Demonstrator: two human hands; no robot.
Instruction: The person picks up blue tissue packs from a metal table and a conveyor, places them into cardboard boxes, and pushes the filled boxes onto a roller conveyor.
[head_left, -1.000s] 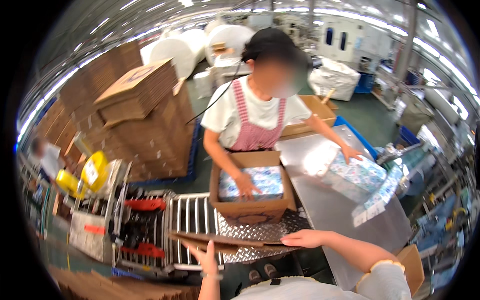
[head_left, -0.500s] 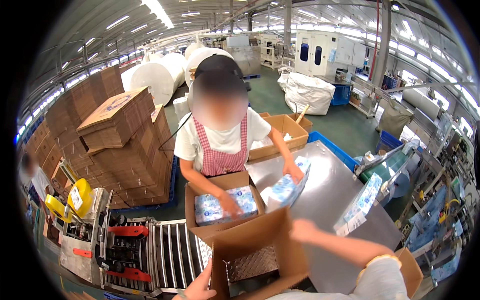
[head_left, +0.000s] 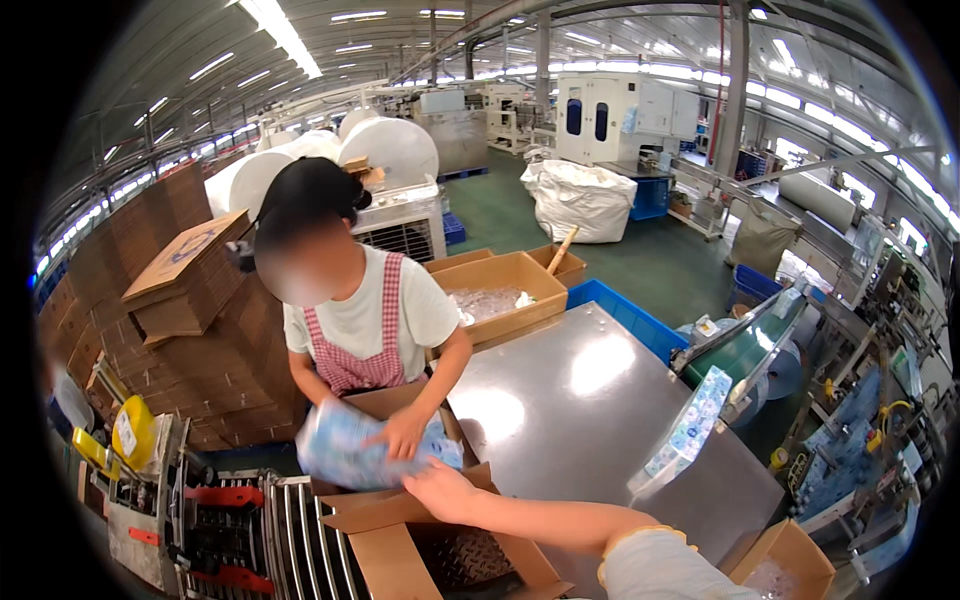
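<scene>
An open cardboard box (head_left: 390, 562) stands in front of me, its flaps up and its inside showing no packs. My right hand (head_left: 442, 492) reaches across it, fingers closed on the upper edge of its far side. My left hand is out of view. Just beyond, a co-worker in a checked apron handles a blurred blue-and-white pack (head_left: 345, 446) over a second cardboard box (head_left: 388, 402), mostly hidden behind the pack and hands. Another blue-patterned pack (head_left: 690, 422) stands at the right of the metal table (head_left: 560, 410).
Left of the boxes lies a roller conveyor (head_left: 305, 530) with a tape machine (head_left: 140, 480). Stacked flat cartons (head_left: 215, 350) rise behind it. A green belt conveyor (head_left: 765, 340) adjoins the table's right side. A carton (head_left: 790, 560) sits at lower right, and a blue crate (head_left: 625, 318) at the table's far edge.
My right hand has moved left onto the box's far edge, and my left hand has left view. The co-worker has brought the pack from the table leftward over the second box. The view has shifted.
</scene>
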